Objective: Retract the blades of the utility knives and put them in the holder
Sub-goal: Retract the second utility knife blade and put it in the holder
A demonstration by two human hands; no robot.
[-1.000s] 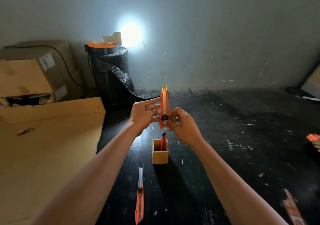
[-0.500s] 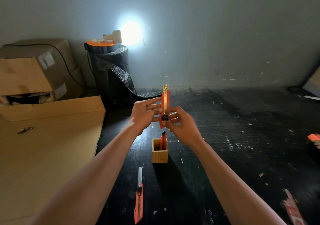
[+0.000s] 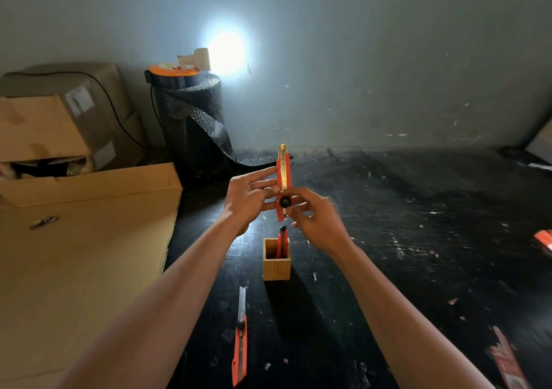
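I hold an orange utility knife (image 3: 283, 176) upright above the table, tip pointing up. My left hand (image 3: 251, 198) pinches its left side. My right hand (image 3: 313, 219) grips the lower end, fingers at the black slider knob. Only a short metal tip shows above the orange body. Below my hands stands a small wooden holder (image 3: 276, 264) with one orange knife (image 3: 282, 240) standing in it. Another orange knife (image 3: 240, 341) lies flat near the front, its blade extended toward the holder.
A large flat cardboard box (image 3: 80, 257) fills the left side, with stacked cartons (image 3: 56, 119) behind it. A black bubble-wrap roll (image 3: 191, 119) stands at the wall. Orange items lie at the right edge (image 3: 543, 239) and bottom right (image 3: 507, 361).
Both hands stay almost still on the upright knife. My right fingers shifted slightly around the black knob.
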